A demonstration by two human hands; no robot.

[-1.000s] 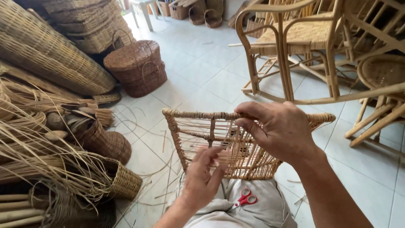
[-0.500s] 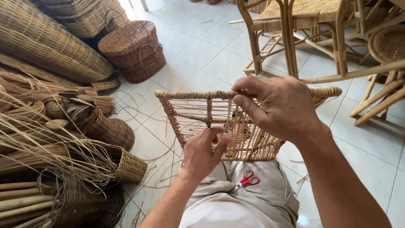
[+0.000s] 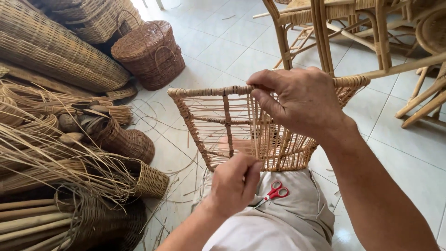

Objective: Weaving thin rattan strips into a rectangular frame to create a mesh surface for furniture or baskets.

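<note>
A half-woven rattan basket frame [image 3: 204, 125] rests on my lap, its rim turned up and away from me. My right hand [image 3: 297, 100] grips the frame's top rim near the middle, thumb and fingers pinching it where thin strands run down. My left hand [image 3: 234, 183] is at the frame's lower edge, fingers closed on a thin rattan strand. Red-handled scissors [image 3: 275, 192] lie on my light trousers just right of the left hand.
Large woven baskets [image 3: 51, 51] and a round lidded basket [image 3: 151, 53] stand at the left. Bundles of loose rattan strands [image 3: 51, 153] and small baskets [image 3: 148, 179] lie beside my left leg. Rattan chairs [image 3: 353, 32] stand behind the frame on the white tiled floor.
The camera has tilted down and closer. My right hand stays on the rim while my left hand has dropped slightly to the frame's bottom edge, pulling a strand.
</note>
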